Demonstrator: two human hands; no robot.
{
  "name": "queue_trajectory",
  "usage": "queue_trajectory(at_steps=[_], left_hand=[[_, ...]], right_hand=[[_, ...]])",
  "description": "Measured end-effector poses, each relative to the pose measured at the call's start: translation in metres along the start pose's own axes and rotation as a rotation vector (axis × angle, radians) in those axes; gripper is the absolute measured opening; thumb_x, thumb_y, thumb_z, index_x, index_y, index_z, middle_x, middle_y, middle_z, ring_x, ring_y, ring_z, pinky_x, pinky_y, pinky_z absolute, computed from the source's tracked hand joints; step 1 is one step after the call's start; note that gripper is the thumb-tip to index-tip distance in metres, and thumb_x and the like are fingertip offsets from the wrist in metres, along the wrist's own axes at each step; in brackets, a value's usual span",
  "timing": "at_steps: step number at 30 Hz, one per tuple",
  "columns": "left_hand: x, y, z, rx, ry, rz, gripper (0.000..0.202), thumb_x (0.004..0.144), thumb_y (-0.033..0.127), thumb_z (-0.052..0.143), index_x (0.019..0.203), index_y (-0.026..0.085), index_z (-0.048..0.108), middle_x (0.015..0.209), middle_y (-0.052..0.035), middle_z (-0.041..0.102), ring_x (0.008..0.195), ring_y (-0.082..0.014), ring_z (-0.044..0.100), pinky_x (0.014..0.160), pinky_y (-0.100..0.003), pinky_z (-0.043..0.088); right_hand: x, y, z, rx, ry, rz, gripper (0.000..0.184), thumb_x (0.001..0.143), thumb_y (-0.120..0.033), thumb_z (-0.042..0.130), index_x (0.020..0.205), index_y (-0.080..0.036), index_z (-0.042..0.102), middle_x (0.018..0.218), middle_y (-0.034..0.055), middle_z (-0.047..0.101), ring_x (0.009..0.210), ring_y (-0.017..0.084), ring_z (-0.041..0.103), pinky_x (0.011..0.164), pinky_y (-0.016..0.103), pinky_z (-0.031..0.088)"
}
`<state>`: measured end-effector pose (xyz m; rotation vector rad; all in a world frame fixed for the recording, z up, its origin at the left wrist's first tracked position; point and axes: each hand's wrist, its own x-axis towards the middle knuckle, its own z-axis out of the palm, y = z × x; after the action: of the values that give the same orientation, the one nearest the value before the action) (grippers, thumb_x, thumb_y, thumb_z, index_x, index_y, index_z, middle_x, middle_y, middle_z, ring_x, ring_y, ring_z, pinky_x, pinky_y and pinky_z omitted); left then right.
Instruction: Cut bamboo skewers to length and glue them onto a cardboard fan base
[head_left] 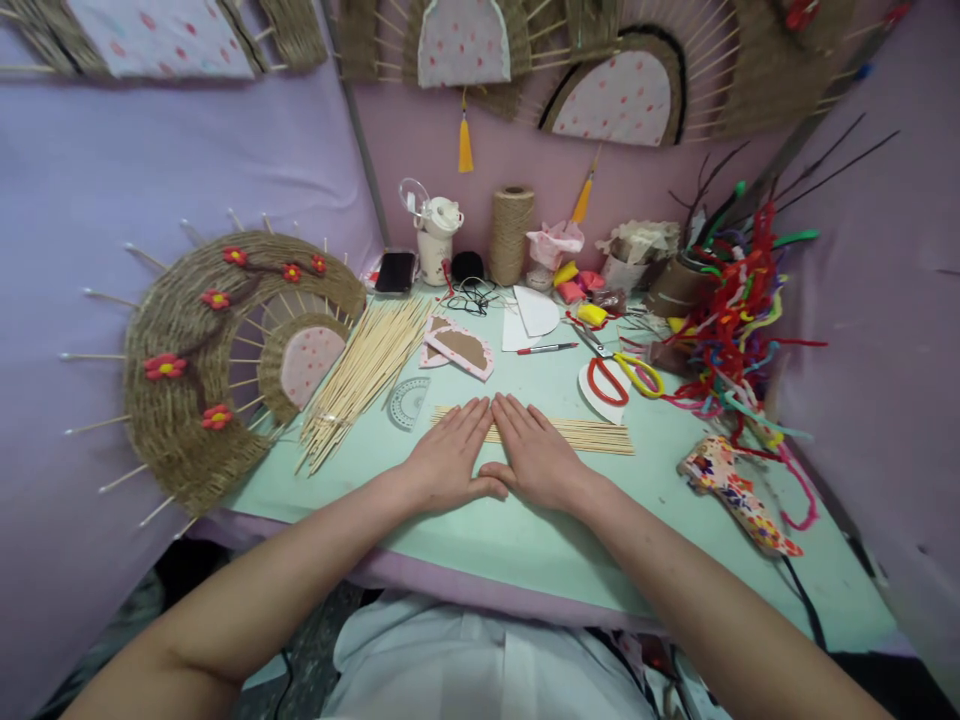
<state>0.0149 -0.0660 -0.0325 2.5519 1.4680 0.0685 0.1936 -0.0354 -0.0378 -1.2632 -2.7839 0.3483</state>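
My left hand (448,455) and my right hand (536,455) lie flat, fingers stretched out, with their fingertips and thumbs meeting. Under them is a row of thin bamboo sticks (592,436), laid side by side across the table; its middle is hidden by my hands. Left of my left hand lies a clear protractor (408,403). Just beyond it are cardboard pieces edged with dotted cloth (459,346). A large bundle of bamboo sticks (360,380) rests slantwise farther left. Scissors with red and yellow handles (611,368) lie beyond my right hand.
A twine-woven fan shape with red flowers (172,400) leans at the left. Along the back stand a white bottle (435,240), a twine spool (511,235) and a phone (395,272). Tangled pipe cleaners (750,310) and a floral-patterned glue gun (739,495) with a cord are at the right.
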Motion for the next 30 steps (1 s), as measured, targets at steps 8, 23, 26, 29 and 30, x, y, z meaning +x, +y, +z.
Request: queue_trajectory(at_steps=[8,23,26,29,30], left_hand=[[-0.012,-0.022,-0.029,-0.186,0.179,-0.081,0.084,0.083,0.059,0.051,0.147,0.010,0.024,0.151,-0.0184,0.033,0.138,-0.0263,0.035,0.110,-0.038,0.033],[0.000,-0.052,-0.072,0.151,-0.012,-0.773,0.048,0.078,0.044,0.065,0.110,0.010,0.055,0.110,-0.0200,0.064,0.103,-0.0313,0.062,0.080,-0.034,0.047],[0.000,-0.052,-0.071,0.122,0.025,-0.755,0.045,0.079,0.043,0.064,0.109,0.011,0.053,0.110,-0.0198,0.065,0.102,-0.0316,0.062,0.078,-0.034,0.046],[-0.004,-0.049,-0.069,0.097,0.062,-0.684,0.038,0.085,0.039,0.055,0.112,0.013,0.049,0.103,-0.0166,0.067,0.096,-0.0299,0.064,0.074,-0.033,0.045],[-0.005,-0.048,-0.068,0.098,0.062,-0.671,0.037,0.086,0.038,0.053,0.113,0.014,0.048,0.101,-0.0160,0.068,0.095,-0.0298,0.065,0.073,-0.033,0.045]], right_hand=[[-0.002,-0.002,-0.002,-0.042,-0.008,-0.008,0.087,0.089,-0.067,0.028,0.150,-0.006,0.018,0.157,0.0163,0.016,0.146,0.025,0.010,0.116,0.046,0.018],[-0.002,-0.003,-0.002,-0.013,-0.005,0.001,0.091,0.086,-0.071,0.028,0.150,-0.006,0.021,0.157,0.0151,0.015,0.146,0.026,0.012,0.116,0.047,0.017],[-0.003,-0.004,-0.002,-0.009,-0.011,0.008,0.090,0.087,-0.070,0.029,0.150,-0.006,0.021,0.157,0.0148,0.015,0.146,0.026,0.011,0.117,0.046,0.016],[-0.003,-0.004,-0.002,-0.006,-0.013,0.012,0.091,0.086,-0.070,0.030,0.150,-0.006,0.021,0.157,0.0149,0.015,0.146,0.026,0.010,0.117,0.046,0.016],[-0.003,-0.004,-0.002,-0.004,-0.011,0.010,0.091,0.086,-0.071,0.030,0.150,-0.006,0.021,0.157,0.0149,0.015,0.146,0.026,0.010,0.117,0.046,0.016]])
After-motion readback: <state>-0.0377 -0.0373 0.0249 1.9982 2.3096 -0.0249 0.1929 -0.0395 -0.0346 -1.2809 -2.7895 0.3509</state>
